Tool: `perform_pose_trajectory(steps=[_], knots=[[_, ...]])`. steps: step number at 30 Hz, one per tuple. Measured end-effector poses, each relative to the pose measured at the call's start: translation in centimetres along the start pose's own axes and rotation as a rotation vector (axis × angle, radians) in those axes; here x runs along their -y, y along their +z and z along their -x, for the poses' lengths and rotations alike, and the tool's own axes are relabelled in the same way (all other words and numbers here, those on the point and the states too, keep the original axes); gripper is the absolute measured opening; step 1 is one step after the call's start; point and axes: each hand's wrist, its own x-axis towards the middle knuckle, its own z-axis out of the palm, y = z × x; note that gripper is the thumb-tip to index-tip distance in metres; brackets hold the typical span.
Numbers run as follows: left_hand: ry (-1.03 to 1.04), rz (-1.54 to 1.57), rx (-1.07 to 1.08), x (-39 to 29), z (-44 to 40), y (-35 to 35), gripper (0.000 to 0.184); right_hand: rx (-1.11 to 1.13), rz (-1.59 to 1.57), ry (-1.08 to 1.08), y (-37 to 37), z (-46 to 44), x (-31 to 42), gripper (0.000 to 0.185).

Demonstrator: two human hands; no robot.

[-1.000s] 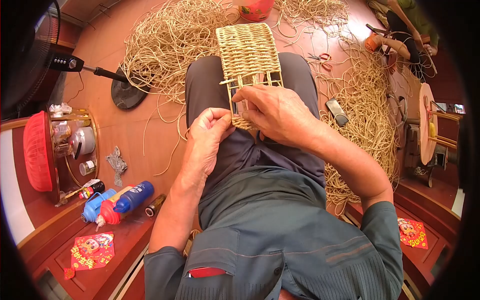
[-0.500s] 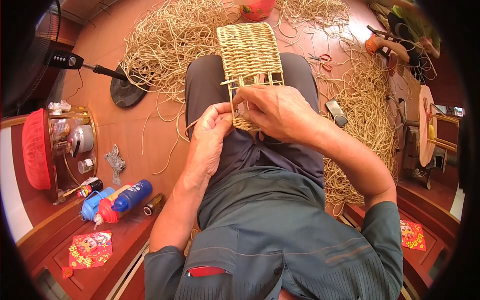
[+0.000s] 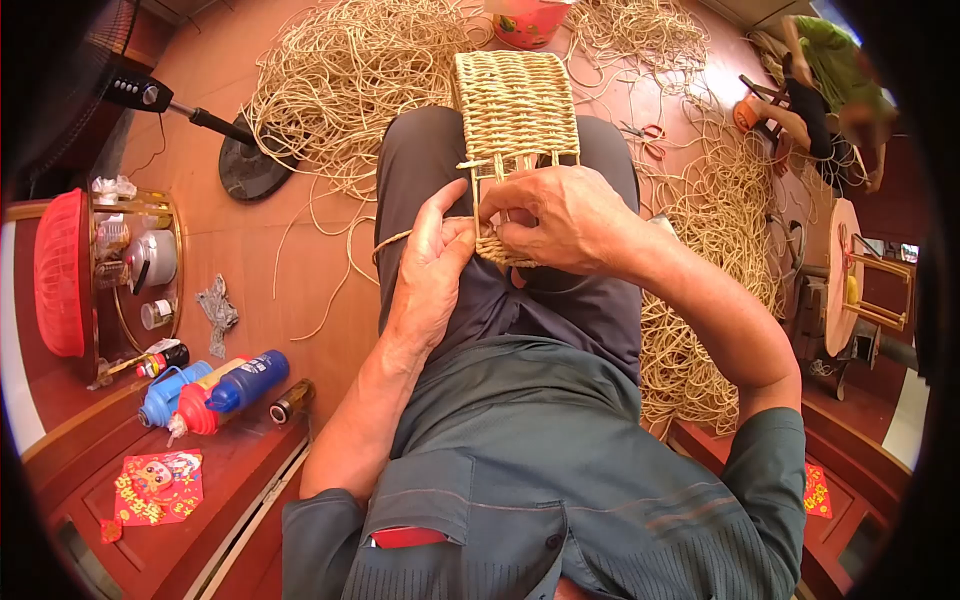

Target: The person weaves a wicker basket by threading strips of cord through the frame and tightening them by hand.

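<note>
A woven straw-coloured basket frame rests on the person's lap, its far part densely woven, with open bars nearer the body and a short woven band at the near end. My left hand is at the left side of that band, thumb and fingertips pinching cord there, index finger raised. A strand of cord trails left from behind this hand. My right hand reaches over the open bars from the right, its bent fingers closed on the woven band. Its fingertips are partly hidden.
Large heaps of cord lie on the floor ahead and at right. Scissors lie near the right knee. A fan base and bottles are at left. Another person in green sits at upper right.
The view has shifted slightly, moving the basket rightward in it. My left index finger has lifted from the others. The other person has leaned and moved an arm.
</note>
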Motion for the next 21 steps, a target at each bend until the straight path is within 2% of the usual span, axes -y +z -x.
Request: perform_pose_trajectory(steps=[10,16,20,21], knots=[[0.028,0.133,0.073,1.1,-0.2,-0.4,0.061,0.092,-0.043,0.083,-1.1,-0.5,1.2,0.025],[0.046,0.180,0.015,1.7,0.0,-0.1,0.060,0.144,0.166,-0.058,-0.3,-1.3,0.5,0.022],[0.052,0.213,-0.010,2.7,0.0,-0.3,0.064,0.100,0.220,-0.275,0.5,-1.7,-0.8,0.017],[0.056,0.225,-0.014,2.4,0.2,-0.1,0.064,0.094,0.207,-0.239,0.7,-1.5,-1.0,0.016]])
